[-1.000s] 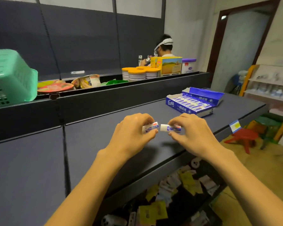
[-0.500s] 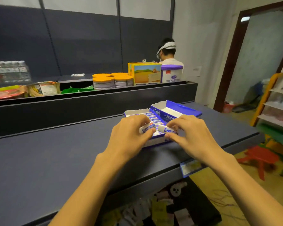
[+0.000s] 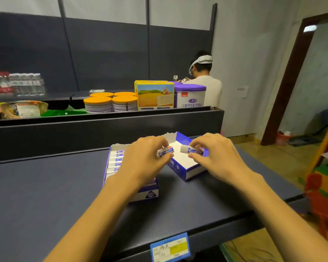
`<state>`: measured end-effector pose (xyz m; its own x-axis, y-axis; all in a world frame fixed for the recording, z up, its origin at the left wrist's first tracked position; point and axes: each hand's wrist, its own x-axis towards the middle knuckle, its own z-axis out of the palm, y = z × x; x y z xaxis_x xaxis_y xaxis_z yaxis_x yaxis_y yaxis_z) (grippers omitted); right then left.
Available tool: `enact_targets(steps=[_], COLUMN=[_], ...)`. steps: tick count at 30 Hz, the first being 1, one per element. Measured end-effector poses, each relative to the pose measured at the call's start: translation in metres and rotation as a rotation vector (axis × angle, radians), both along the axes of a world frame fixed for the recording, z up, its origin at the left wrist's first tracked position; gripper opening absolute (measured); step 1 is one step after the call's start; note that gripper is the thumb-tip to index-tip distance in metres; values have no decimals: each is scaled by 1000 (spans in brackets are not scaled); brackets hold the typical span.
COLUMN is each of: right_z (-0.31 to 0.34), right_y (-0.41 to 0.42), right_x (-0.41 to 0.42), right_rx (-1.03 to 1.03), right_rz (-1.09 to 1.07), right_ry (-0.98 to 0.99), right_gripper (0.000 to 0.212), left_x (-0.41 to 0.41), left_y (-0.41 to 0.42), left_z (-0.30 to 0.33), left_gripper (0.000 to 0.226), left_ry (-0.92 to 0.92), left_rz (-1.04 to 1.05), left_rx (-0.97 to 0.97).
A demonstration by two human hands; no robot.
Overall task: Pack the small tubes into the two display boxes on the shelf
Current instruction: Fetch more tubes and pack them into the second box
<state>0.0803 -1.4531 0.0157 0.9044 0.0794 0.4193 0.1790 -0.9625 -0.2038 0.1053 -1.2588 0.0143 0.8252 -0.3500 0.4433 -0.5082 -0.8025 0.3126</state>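
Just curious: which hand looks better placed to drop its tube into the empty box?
Probably the right hand: its tube hangs over the empty box, while the left hand is above the full box.
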Motion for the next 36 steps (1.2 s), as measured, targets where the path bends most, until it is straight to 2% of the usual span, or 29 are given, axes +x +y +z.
enact_targets(steps=[10,14,17,22,24,30,36], right_z=[2,6,5,6,6,0,-3], right_y=[-37,-29,-22,-16,-14,-11,-5], right_x=[50,72,85,104,110,126,139], right_rx=[-31,-13,-39,-107,-153,-278,-284], right_rz=[-5,47,110,183,202,227,268], right_ry=[75,65,68,72,68,57,66], right_gripper=[35,35,33,31,33,34,31], left_x=[34,40,42,40,43,58,64], left_y=[-42,-42,-37,-31,-30,-40,-42], left_z=[-4,-4,0,2,4,3,-9], left_gripper=[31,29,29,30,31,29,30], left_ry=[89,132,217,247,233,23,22], left_rz=[30,21,-26,-31,3,156,221], left_rx=[214,198,174,139,124,192,185])
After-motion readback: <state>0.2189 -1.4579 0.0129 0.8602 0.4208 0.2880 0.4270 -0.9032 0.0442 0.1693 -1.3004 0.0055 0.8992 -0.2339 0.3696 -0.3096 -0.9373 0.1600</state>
